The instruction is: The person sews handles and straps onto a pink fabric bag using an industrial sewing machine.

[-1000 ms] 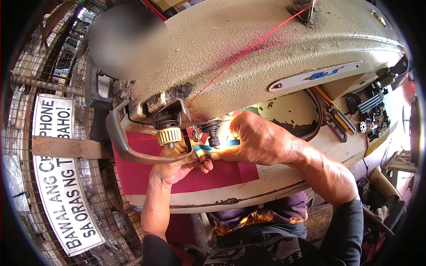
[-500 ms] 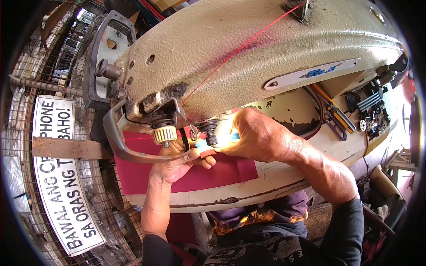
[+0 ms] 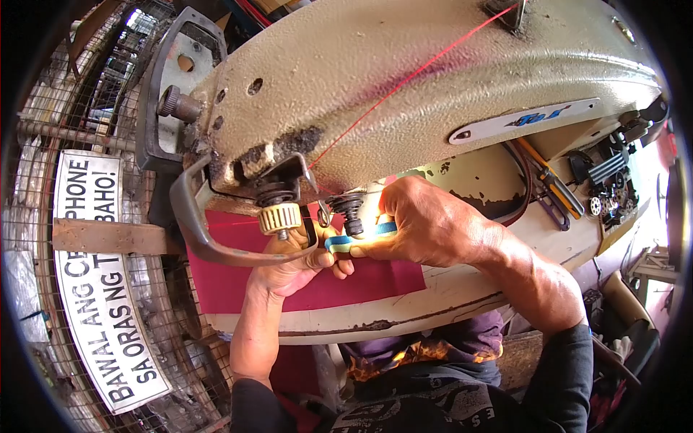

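A blue-and-yellow strip (image 3: 339, 245) is stretched between my hands below the head of a sewing machine (image 3: 404, 94). Pinched in my right hand (image 3: 429, 224) is the right part of the strip, close to the black presser bar parts (image 3: 351, 216). My left hand (image 3: 292, 270) has its fingers closed at the strip's left end, partly hidden behind the metal guard (image 3: 189, 224). Under both hands lies a dark red sheet (image 3: 375, 281) on the machine bed. Bright light near the needle area washes out detail.
A red thread (image 3: 404, 81) runs down the machine arm to the tension knob (image 3: 279, 218). Screwdrivers (image 3: 556, 184) and small metal parts (image 3: 610, 184) lie on the table at the right. Wire mesh with a lettered sign (image 3: 108, 325) stands at the left.
The strip has turned, so its blue and yellow edge shows where an orange-red part was visible before. Both hands stay close together at the same place, and the view has shifted slightly.
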Demonstrator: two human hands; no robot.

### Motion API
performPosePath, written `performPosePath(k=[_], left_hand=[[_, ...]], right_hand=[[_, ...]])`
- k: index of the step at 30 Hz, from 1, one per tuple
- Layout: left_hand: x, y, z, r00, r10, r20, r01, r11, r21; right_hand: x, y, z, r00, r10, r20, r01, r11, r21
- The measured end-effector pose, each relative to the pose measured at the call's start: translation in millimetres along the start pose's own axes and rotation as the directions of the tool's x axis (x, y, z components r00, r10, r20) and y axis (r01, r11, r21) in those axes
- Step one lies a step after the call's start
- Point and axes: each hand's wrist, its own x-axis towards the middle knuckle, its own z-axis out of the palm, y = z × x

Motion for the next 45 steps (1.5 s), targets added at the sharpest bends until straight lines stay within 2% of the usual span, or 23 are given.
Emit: performPosePath(k=[4, 10, 13, 16, 19, 22, 25, 28, 31, 32, 35, 37, 40, 42, 45], left_hand=[[-1, -3, -5, 1.0, 0.009, 0.024, -0.009, 1.0, -0.006], [-1, 0, -4, 0.998, -0.015, 0.058, 0.013, 0.999, 0.033], [-1, -2, -6, 0.997, 0.0, 0.075, -0.004, 0.998, 0.055], [-2, -1, -2, 0.999, -0.023, 0.036, 0.021, 0.998, 0.052], [-1, -3, 9, 0.989, 0.002, -0.146, 0.011, 0.996, 0.087], [-3, -5, 5, 0.988, -0.016, -0.155, 0.031, 0.995, 0.097], [-4, -4, 7, 0.99, -0.003, -0.144, 0.015, 0.997, 0.078], [-2, 3, 23, 0.987, 0.036, -0.154, -0.023, 0.996, 0.083], [-7, -1, 20, 0.974, 0.096, -0.207, -0.053, 0.978, 0.202], [-6, -2, 25, 0.963, 0.179, -0.202, -0.124, 0.959, 0.257], [-5, -4, 30, 0.942, 0.224, -0.251, -0.132, 0.932, 0.336], [-4, -10, 30, 0.925, 0.268, -0.27, -0.157, 0.915, 0.371], [-3, -14, 33, 0.908, 0.29, -0.301, -0.165, 0.91, 0.38], [-3, -15, 34, 0.903, 0.298, -0.309, -0.159, 0.901, 0.404], [-2, -15, 33, 0.9, 0.31, -0.306, -0.16, 0.889, 0.429]], right_hand=[[1, -1, 0, 0.998, 0.034, 0.061, -0.037, 0.998, 0.055], [0, 1, 0, 0.998, -0.035, 0.059, 0.029, 0.994, 0.105], [-2, -5, -3, 0.995, 0.009, 0.095, -0.024, 0.987, 0.158], [-3, -9, -6, 0.992, 0.081, 0.095, -0.089, 0.993, 0.078], [1, 4, 4, 0.999, -0.044, 0.011, 0.043, 0.997, 0.071], [0, -11, -6, 0.988, 0.103, 0.118, -0.109, 0.993, 0.041], [3, 1, -2, 0.989, 0.077, 0.125, -0.072, 0.997, -0.04], [2, -3, -4, 0.984, 0.101, 0.149, -0.101, 0.995, -0.007], [0, -13, -5, 0.989, 0.068, 0.133, -0.077, 0.995, 0.063], [0, -15, -6, 0.991, 0.056, 0.125, -0.056, 0.998, -0.002], [2, -9, 5, 0.998, 0.05, 0.038, -0.053, 0.996, 0.07], [6, 4, 12, 0.995, -0.097, -0.018, 0.097, 0.995, 0.024], [6, 3, 15, 0.979, -0.195, -0.054, 0.192, 0.98, -0.058], [7, 2, 21, 0.969, -0.231, -0.089, 0.232, 0.973, 0.0], [5, -6, 17, 0.954, -0.295, -0.052, 0.278, 0.936, -0.215]])
